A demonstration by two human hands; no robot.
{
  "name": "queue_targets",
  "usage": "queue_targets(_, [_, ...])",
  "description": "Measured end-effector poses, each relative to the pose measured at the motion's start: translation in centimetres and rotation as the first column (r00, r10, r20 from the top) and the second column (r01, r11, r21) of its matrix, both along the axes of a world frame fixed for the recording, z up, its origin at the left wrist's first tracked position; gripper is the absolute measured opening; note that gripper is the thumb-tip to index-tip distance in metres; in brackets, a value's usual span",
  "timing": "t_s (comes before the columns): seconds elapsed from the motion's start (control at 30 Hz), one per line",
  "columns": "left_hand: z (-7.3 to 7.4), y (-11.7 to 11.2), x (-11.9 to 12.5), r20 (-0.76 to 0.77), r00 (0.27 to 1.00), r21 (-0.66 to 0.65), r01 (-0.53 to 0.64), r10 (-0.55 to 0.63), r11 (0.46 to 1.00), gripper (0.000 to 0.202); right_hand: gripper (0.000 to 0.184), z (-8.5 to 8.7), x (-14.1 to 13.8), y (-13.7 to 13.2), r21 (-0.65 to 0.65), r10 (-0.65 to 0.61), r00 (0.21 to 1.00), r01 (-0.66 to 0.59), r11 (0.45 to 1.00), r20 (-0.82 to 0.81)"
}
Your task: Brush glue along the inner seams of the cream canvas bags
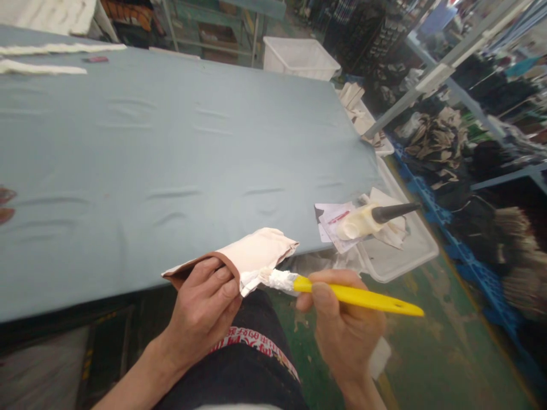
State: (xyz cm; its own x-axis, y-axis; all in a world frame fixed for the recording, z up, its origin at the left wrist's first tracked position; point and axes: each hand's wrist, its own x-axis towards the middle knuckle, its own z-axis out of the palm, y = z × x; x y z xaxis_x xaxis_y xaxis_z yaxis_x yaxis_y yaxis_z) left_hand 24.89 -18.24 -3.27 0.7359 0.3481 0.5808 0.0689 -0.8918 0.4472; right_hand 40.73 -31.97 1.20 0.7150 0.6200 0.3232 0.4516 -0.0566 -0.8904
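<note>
My left hand (204,307) is closed on a cream leather piece (252,254) with a brown underside, pinching its folded edge just off the table's near edge. My right hand (342,324) grips a yellow-handled brush (363,297) like a pen. The brush's white, glue-caked tip (280,280) touches the lower edge of the leather piece, right beside my left fingers.
A grey-blue covered table (171,148) fills the left and middle. A glue bottle with a dark nozzle (371,219) lies on papers at the table's right corner, over a white tray (401,256). White fabric strips (43,68) lie far left; a white bin (299,57) stands behind.
</note>
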Motion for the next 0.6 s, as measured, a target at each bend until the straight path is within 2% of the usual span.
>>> queue_targets(0.2, [-0.1, -0.2, -0.6, -0.022, 1.0, -0.008, 0.002, -0.002, 1.0, 0.018, 0.021, 0.9, -2.0, 0.2, 0.105, 0.049, 0.972, -0.025, 0.994, -0.229])
queue_targets(0.33, [-0.4, -0.4, -0.9, -0.011, 1.0, -0.031, 0.016, -0.017, 0.999, 0.022, 0.018, 0.8, -2.8, -0.8, 0.11, 0.026, 0.967, 0.002, 0.994, -0.255])
queue_targets(0.43, [-0.5, -0.6, -0.8, 0.013, 1.0, -0.074, 0.01, -0.009, 0.997, 0.021, 0.018, 0.4, -2.2, -1.4, 0.102, -0.006, 0.973, 0.03, 0.994, -0.232])
queue_targets(0.53, [0.0, -0.7, -0.5, 0.034, 0.999, -0.24, 0.019, -0.012, 0.97, 0.02, 0.024, -0.1, -0.8, -1.4, 0.098, -0.114, 0.965, 0.141, 0.985, -0.238])
queue_targets(0.6, [0.7, -0.6, -0.3, -0.01, 1.0, -0.417, -0.014, 0.011, 0.909, 0.023, 0.028, -0.2, -0.1, -1.1, 0.122, -0.182, 0.945, 0.221, 0.967, -0.273])
